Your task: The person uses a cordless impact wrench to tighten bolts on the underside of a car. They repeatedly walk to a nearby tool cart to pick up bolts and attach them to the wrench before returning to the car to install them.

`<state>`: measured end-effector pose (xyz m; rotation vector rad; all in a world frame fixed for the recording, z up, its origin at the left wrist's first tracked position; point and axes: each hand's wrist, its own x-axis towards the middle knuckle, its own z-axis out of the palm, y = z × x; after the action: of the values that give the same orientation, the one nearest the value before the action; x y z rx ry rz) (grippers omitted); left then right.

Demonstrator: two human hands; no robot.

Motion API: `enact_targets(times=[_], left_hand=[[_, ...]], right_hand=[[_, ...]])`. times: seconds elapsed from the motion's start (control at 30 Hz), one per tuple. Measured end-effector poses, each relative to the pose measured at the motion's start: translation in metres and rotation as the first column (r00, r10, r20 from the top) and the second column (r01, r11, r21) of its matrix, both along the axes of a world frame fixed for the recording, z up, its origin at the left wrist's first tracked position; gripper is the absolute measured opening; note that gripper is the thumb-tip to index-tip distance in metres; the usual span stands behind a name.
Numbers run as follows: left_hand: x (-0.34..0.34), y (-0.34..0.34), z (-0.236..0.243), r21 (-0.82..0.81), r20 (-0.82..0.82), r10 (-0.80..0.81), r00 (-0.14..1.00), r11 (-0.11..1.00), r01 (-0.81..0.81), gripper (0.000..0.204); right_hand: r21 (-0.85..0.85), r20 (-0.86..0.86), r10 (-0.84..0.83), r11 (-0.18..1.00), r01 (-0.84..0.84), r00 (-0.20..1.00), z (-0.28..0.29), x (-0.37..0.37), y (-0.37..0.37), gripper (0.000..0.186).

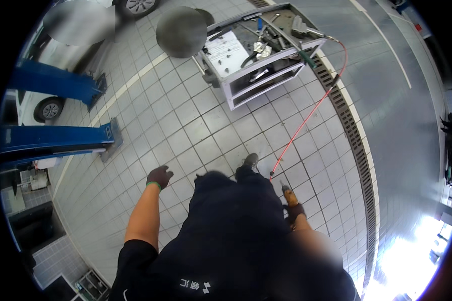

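Note:
My left hand point(159, 176), in a dark glove with a green cuff, hangs over the tiled floor with its fingers loosely apart and nothing in it. At my right side, my right hand point(293, 210) grips a yellow tool point(287, 194) with a metal tip, pointed forward. A thin red hose point(306, 120) runs from near that tool across the floor to a metal cart point(253, 88) ahead. On the cart lie a white paper point(225, 52), small dark parts, hand tools and a long green-handled tool point(307, 59).
Blue lift posts point(55, 138) with floor plates stand at left, beside white cars point(50, 110). A slotted drain point(351, 130) runs along the right, bordering a smooth grey floor point(397, 100). Two blurred round patches hide things at the top. My shoe point(251, 161) shows below me.

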<state>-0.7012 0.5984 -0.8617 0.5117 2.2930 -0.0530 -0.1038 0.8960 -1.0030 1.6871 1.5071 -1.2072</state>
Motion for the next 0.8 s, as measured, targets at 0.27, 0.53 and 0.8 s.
enact_targets(times=[0.27,0.53,0.8], left_hand=[[-0.091,0.162,-0.029,0.305,-0.024,0.174,0.985,0.939,-0.158,0.055],[-0.284,0.397,-0.048,0.562,-0.243,-0.086,0.966,0.799,0.212,0.040],[-0.355,0.581,-0.060,0.447,-0.208,-0.502,0.839,0.714,0.538,0.046]], right_hand=[[0.396,-0.171,0.175,0.913,-0.095,0.970,0.069,-0.164,0.182,0.058],[0.291,0.002,-0.188,0.940,0.180,0.982,0.118,-0.312,0.210,0.056],[0.205,0.194,-0.530,0.845,0.494,0.826,0.100,-0.332,0.129,0.052]])
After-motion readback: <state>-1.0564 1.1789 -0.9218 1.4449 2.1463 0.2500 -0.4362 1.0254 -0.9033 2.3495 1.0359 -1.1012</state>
